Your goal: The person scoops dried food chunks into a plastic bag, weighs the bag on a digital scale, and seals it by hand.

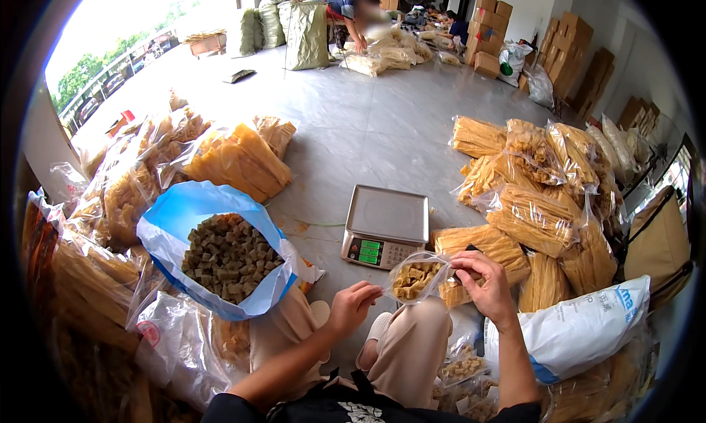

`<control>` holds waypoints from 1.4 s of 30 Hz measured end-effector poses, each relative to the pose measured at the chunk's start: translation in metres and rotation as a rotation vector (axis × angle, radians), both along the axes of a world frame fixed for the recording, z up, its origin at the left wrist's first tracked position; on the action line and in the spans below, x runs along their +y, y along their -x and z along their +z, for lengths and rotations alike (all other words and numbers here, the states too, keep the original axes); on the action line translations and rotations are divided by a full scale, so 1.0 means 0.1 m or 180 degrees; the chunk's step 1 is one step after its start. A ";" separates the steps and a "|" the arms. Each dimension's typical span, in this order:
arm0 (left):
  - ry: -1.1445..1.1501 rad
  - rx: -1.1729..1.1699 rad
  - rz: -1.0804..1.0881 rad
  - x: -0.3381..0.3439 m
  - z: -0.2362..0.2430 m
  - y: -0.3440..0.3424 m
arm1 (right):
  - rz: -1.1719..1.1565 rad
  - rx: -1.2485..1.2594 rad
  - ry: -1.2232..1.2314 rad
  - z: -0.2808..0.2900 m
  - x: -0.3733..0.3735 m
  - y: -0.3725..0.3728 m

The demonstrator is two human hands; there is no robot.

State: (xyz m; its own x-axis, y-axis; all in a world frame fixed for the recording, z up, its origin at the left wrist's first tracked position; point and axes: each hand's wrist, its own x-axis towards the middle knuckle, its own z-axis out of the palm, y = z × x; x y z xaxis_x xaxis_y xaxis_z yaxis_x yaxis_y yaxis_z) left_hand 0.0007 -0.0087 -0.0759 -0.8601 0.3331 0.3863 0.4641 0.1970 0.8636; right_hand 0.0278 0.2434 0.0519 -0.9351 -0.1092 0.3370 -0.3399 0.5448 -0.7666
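Left hand [354,306] and right hand [482,282] pinch the clear plastic bag [416,279] at nine and two o'clock, likely light, limp and slippery, best held by its edges.

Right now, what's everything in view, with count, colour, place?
Small bag: one, clear, between hands
Scale: one, silver, ahead
Open sack: one, blue, left
Cubes: many, brown, in sack
Bagged bundles: many, yellow, both sides
Printed sack: one, white, right
Strapped bag: one, tan, right
Tall sacks: several, green, back
Cartons: many, brown, back right
Workers: at least two, dark clothes, back
Legs: two, beige, below
Left hand: one, bare, bag's left
Right hand: one, bare, bag's right
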 end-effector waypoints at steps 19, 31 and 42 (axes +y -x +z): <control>0.1245 0.0706 0.0445 -0.26 0.67 -0.42 | -0.0746 -0.0666 0.1145 -0.95 -0.04 -0.22; 0.1902 0.0817 0.0243 -0.33 0.64 -0.48 | 0.0998 0.0117 -0.0070 -0.69 -1.03 -0.12; 0.1358 0.0796 0.0294 -0.26 0.82 -0.39 | 0.1009 0.0296 0.0120 -0.63 -1.02 -0.11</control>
State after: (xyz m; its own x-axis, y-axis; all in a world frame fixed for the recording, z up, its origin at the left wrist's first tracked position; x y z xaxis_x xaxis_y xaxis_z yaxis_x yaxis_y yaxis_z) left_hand 0.0392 -0.0347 0.0057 -0.7919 0.4332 0.4303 0.6106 0.5583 0.5617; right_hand 0.0386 0.1413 -0.0110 -0.8217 -0.3756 0.4287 -0.5574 0.3726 -0.7419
